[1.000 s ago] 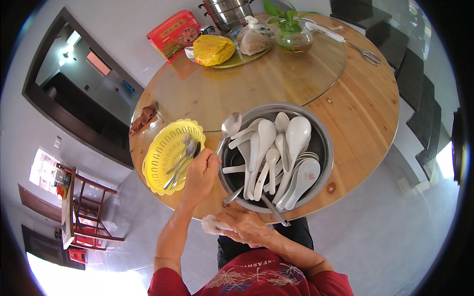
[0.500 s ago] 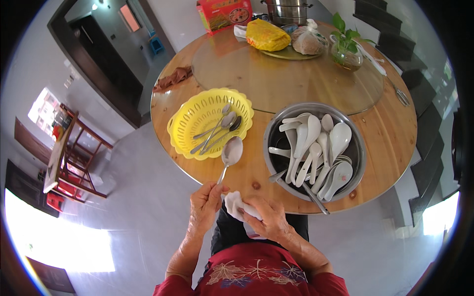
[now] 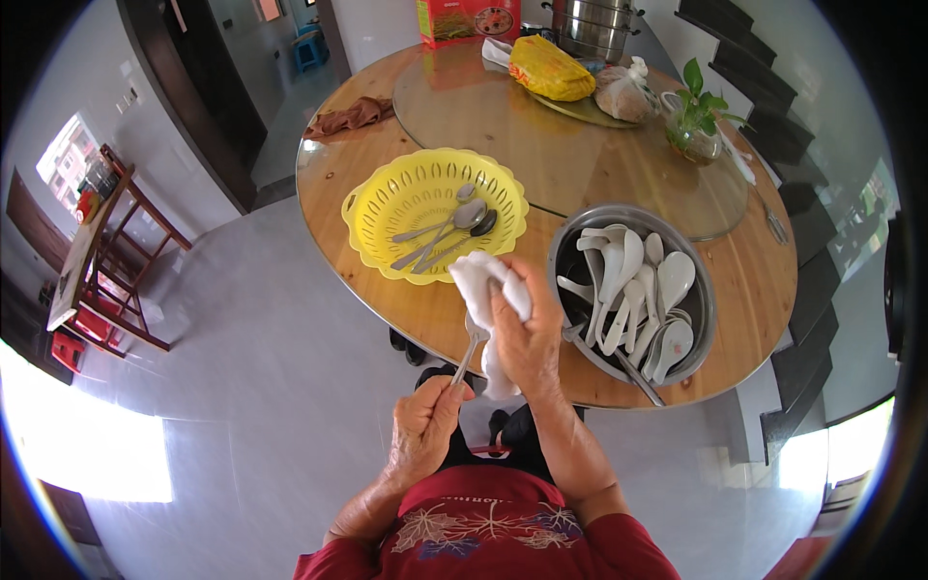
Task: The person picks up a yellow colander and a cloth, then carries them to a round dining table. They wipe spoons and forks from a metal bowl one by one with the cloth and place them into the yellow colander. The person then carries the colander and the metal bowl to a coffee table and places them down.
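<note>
My left hand (image 3: 426, 422) is closed round the handle of a metal spoon (image 3: 471, 350), which points up and away from me. A white cloth (image 3: 480, 280) is gripped in my right hand (image 3: 525, 324) and covers the spoon's bowl. Just beyond lies a yellow slotted plastic basket (image 3: 372, 208) with several metal spoons (image 3: 471, 214) inside. To the right of my right hand stands a steel bowl (image 3: 709, 333) full of white soup spoons (image 3: 619, 271). A metal handle (image 3: 638, 377) sticks out over that bowl's near rim.
The round wooden table (image 3: 324, 208) carries a glass turntable (image 3: 580, 169). On it are a yellow plastic bag (image 3: 551, 70), a tied clear bag (image 3: 626, 95) and a plant in a glass jar (image 3: 694, 140). A brown cloth (image 3: 350, 117) lies at the far left; tongs (image 3: 775, 224) lie at the right edge.
My right hand has moved up and away from me, bringing the white cloth over the spoon's bowl. My left hand, still on the spoon handle, has shifted slightly nearer to me.
</note>
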Tool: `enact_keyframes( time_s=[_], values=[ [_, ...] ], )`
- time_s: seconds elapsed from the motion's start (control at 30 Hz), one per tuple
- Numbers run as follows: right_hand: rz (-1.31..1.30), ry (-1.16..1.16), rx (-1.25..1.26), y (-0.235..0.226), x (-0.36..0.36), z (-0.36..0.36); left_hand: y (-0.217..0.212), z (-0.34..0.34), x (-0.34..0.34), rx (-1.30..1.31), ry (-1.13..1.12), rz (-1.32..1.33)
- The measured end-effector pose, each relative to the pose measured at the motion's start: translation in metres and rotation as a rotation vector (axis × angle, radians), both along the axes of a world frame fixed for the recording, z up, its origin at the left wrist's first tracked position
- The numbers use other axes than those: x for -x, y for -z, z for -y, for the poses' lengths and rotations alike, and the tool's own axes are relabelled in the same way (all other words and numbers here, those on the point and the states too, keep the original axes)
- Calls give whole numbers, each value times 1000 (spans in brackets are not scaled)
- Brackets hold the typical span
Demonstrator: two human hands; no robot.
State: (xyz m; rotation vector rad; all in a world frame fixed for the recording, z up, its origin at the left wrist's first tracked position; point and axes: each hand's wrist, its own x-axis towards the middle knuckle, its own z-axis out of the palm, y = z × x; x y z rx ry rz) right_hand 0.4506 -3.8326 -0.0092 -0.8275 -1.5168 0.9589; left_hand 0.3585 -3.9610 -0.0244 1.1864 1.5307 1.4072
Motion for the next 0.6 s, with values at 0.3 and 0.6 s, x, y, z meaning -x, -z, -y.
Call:
enact_keyframes(
  time_s=[0.3,0.6],
  values=[
    [-519,-435,464,23,37,28,13,-11,1,-98,-166,-125],
    [-680,-402,539,-1,32,4,15,-11,3,-51,-77,9]
  ],
)
